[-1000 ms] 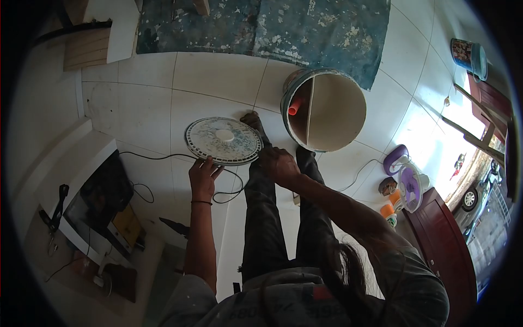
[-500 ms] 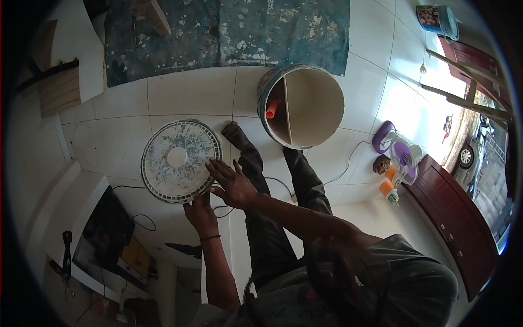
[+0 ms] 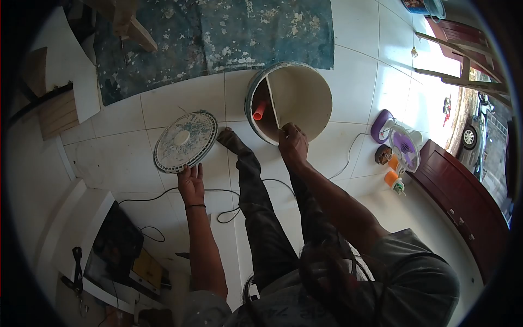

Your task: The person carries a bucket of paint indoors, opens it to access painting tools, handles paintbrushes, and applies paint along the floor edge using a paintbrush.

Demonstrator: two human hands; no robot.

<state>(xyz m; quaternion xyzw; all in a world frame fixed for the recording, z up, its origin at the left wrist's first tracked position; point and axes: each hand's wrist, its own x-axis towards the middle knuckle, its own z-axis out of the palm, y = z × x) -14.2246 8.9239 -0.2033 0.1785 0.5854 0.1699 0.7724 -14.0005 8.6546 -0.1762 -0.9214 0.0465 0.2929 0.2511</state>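
The paint-flecked lid point(image 3: 186, 143) is tilted, left of the bucket point(image 3: 306, 95), its edge clamped by the fingers of the left hand point(image 3: 192, 186). The right hand point(image 3: 293, 144) curls at the bucket's rim by the divider point(image 3: 273, 102); whether its fingers grip is unclear. Inside: a red tube point(image 3: 260, 111).

The right hand point(image 3: 293, 143) left the lid point(image 3: 185, 140) and moved across to the bucket point(image 3: 310, 90), its fingers now curled at the near end of the divider point(image 3: 273, 101); the lid tipped into a narrower oval above the left hand point(image 3: 192, 185)
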